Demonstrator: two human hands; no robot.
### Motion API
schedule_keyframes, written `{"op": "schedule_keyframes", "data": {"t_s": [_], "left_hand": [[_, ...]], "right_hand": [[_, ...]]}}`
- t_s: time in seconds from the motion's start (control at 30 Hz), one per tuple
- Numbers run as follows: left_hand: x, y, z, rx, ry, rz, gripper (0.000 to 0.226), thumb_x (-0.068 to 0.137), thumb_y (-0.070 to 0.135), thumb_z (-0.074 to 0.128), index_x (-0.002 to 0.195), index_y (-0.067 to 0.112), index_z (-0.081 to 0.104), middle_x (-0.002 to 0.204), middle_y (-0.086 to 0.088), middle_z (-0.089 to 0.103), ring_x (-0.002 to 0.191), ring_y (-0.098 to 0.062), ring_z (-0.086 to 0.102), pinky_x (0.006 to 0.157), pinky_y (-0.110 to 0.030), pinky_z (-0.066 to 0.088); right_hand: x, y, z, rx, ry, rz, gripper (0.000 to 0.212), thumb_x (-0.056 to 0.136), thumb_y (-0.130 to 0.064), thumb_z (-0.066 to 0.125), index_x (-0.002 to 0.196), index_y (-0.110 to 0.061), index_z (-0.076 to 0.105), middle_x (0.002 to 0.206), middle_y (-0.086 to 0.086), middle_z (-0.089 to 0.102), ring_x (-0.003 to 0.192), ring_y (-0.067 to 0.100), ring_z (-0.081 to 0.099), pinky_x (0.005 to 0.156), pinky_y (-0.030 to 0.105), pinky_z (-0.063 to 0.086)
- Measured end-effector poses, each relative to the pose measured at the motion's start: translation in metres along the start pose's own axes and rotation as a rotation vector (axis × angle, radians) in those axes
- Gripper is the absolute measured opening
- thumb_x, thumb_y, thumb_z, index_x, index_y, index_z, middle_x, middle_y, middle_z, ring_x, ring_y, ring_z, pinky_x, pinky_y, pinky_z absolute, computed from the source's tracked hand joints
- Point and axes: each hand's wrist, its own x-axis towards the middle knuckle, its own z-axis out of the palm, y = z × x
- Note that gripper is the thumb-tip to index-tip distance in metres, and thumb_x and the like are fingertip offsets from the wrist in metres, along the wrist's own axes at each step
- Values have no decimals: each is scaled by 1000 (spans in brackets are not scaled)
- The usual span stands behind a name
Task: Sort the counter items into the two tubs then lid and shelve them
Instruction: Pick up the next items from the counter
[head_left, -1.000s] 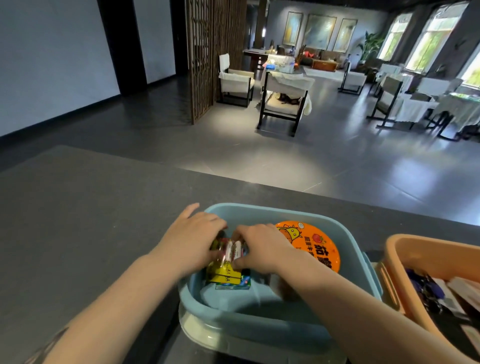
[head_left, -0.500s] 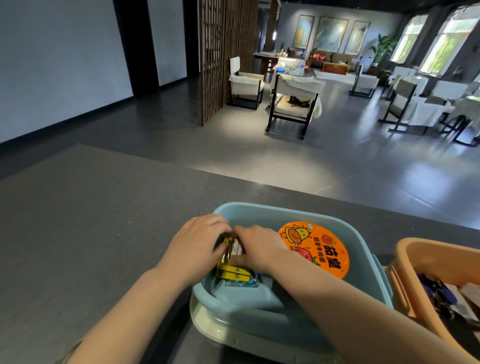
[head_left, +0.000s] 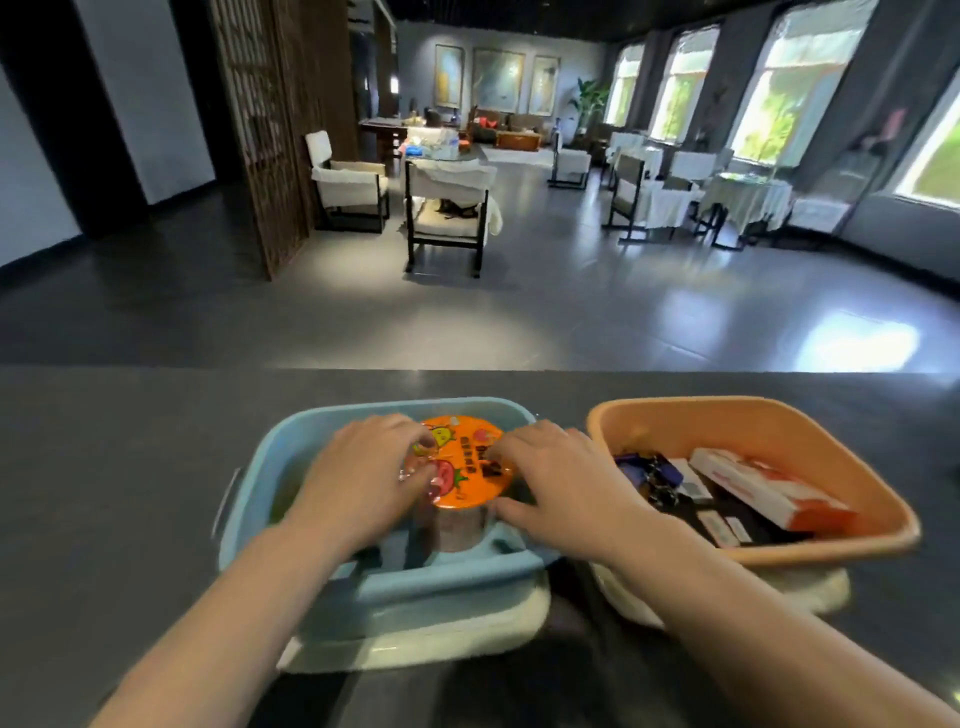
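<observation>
A blue tub (head_left: 291, 447) stands on the dark counter in front of me. Inside it is a noodle cup with an orange printed lid (head_left: 470, 480). My left hand (head_left: 363, 478) grips the lid's left edge with curled fingers. My right hand (head_left: 561, 480) holds the right edge, fingers on top and thumb under the rim. The cup's side shows between my wrists. An orange tub (head_left: 779, 415) sits to the right, touching or nearly touching the blue one. It holds a red and white box (head_left: 769, 491), blue clips (head_left: 649, 467) and small cards.
Each tub rests on a white lid, one under the blue tub (head_left: 415, 642) and one under the orange tub (head_left: 815, 592). The counter's far edge (head_left: 467, 370) drops to a room with chairs (head_left: 447, 218) and tables.
Both hands left the yellow pack at the blue tub's left side and took hold of the orange-lidded cup, which now sits more central. My view swung right, showing the orange tub fully.
</observation>
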Motion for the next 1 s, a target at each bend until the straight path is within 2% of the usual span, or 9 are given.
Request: {"op": "schedule_keyframes", "data": {"t_s": [0.1, 0.2, 0.37, 0.43, 0.53, 0.67, 0.77, 1.0], "left_hand": [[23, 65, 14, -35, -3, 159, 27, 85, 39, 58, 110, 30, 61, 115, 12, 61, 110, -14, 55, 94, -33, 42], [39, 138, 30, -109, -20, 300, 25, 85, 40, 59, 109, 31, 62, 113, 15, 60, 106, -11, 55, 91, -32, 43], [41, 268, 60, -278, -96, 490, 20, 81, 31, 68, 99, 36, 62, 106, 15, 63, 102, -12, 58, 89, -35, 45], [37, 320, 78, -284, -104, 546, 24, 82, 32, 66, 105, 31, 64, 113, 11, 64, 109, -13, 57, 94, -34, 41], [27, 402, 109, -291, -134, 599, 26, 84, 36, 63, 108, 27, 63, 112, 8, 64, 107, -15, 57, 92, -30, 39], [5, 504, 147, -356, -164, 578, 29, 86, 36, 62, 113, 26, 62, 119, 10, 61, 112, -13, 55, 97, -28, 39], [-7, 559, 175, -389, -200, 526, 27, 86, 36, 62, 111, 28, 62, 116, 13, 61, 109, -10, 54, 94, -26, 39], [3, 622, 220, -298, -306, 415, 28, 87, 39, 58, 113, 30, 59, 121, 15, 57, 112, -8, 52, 96, -28, 40]], "right_hand": [[-61, 38, -22, -14, 56, 166, 41, 86, -49, 53, 121, -29, 53, 123, -8, 57, 114, 16, 47, 88, 31, 34], [-130, 80, -45, -41, 86, 387, 40, 86, -49, 54, 121, -30, 54, 124, -8, 56, 118, 17, 46, 97, 35, 34], [-263, 143, -80, -69, 120, 665, 40, 86, -48, 54, 121, -30, 54, 125, -8, 57, 120, 16, 46, 98, 33, 35], [-318, 164, -90, -77, 130, 748, 41, 87, -49, 54, 123, -29, 54, 128, -9, 56, 123, 15, 44, 100, 32, 33], [-399, 195, -101, -94, 133, 846, 42, 88, -49, 55, 124, -28, 54, 130, -10, 54, 123, 14, 43, 102, 31, 32], [-493, 238, -112, -102, 98, 899, 41, 88, -50, 54, 123, -28, 53, 129, -10, 55, 123, 13, 44, 102, 30, 31], [-546, 270, -117, -92, 66, 910, 42, 88, -49, 53, 124, -29, 53, 131, -11, 53, 124, 12, 42, 103, 29, 29], [-601, 352, -117, -35, 33, 915, 41, 88, -49, 54, 124, -29, 53, 128, -10, 54, 123, 12, 43, 102, 30, 31]]}}
